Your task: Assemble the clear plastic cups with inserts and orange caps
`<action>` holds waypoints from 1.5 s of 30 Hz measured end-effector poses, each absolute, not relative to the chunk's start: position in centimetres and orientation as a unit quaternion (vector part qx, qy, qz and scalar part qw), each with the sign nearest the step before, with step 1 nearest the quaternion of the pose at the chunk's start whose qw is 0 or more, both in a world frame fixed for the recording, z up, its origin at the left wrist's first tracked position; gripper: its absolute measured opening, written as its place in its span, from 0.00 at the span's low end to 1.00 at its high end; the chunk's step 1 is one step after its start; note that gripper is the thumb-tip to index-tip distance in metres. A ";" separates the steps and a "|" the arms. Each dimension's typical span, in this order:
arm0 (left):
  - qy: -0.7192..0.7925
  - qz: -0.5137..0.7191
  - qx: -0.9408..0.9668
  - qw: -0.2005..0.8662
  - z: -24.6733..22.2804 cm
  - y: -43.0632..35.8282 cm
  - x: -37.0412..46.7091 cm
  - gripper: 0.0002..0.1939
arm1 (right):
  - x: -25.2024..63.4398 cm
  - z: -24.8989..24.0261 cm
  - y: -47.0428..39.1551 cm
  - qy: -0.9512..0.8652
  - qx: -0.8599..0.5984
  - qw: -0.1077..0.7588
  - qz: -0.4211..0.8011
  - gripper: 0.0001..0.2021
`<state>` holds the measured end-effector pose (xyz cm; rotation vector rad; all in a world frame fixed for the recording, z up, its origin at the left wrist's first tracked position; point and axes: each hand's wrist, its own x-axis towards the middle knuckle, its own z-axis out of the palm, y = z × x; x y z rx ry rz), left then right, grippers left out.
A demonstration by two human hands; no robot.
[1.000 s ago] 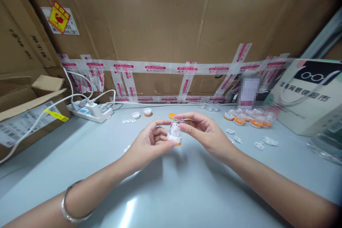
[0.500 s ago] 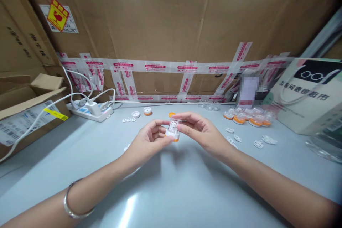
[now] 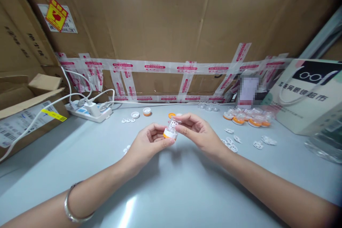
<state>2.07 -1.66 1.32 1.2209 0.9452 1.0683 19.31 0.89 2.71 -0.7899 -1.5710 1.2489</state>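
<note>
Above the middle of the table, both hands hold a small plastic piece [image 3: 170, 132] with an orange and white round base and a clear top. A white perforated disc shows inside or against the clear part; I cannot tell which. My left hand [image 3: 149, 140] is closed on the base, thumb below and fingers behind. My right hand [image 3: 199, 131] pinches the clear top between thumb and fingers. Just behind the hands lies an orange ring [image 3: 171, 115], partly hidden. Loose white perforated discs [image 3: 229, 142] lie right of my right hand.
At the back right stand several finished-looking orange-based clear pieces [image 3: 251, 118] beside a paper bag [image 3: 307, 96]. White caps [image 3: 135, 114] and an orange-white cap [image 3: 146, 111] sit at back left. A power strip [image 3: 91, 111] with cables and an open carton [image 3: 32, 114] are left.
The plastic piece has tilted, its base swinging slightly left and up. My hands keep hold of it, and my right hand has shifted slightly left.
</note>
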 end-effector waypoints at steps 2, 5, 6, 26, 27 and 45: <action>0.405 0.460 0.529 0.587 1.5 -1.8 2.1 0.14 | 19.3 2.7 0.8 -0.628 -0.327 0.476 0.522 0.08; 0.412 0.468 0.535 0.570 1.8 -2.1 2.3 0.13 | 19.3 2.8 0.8 -0.625 -0.327 0.475 0.526 0.08; 0.416 0.470 0.538 0.562 1.9 -2.2 2.3 0.12 | 19.3 2.9 0.7 -0.626 -0.325 0.476 0.525 0.08; 0.409 0.465 0.554 0.556 1.5 -2.7 2.1 0.11 | 19.0 2.6 -0.4 -0.648 -0.304 0.491 0.496 0.08; 0.405 0.458 0.544 0.575 1.6 -2.7 2.1 0.11 | 19.1 2.7 -0.4 -0.647 -0.298 0.488 0.506 0.07; 0.405 0.456 0.516 0.601 1.3 -2.0 2.3 0.14 | 18.4 1.2 0.1 -0.575 -0.309 0.517 0.553 0.13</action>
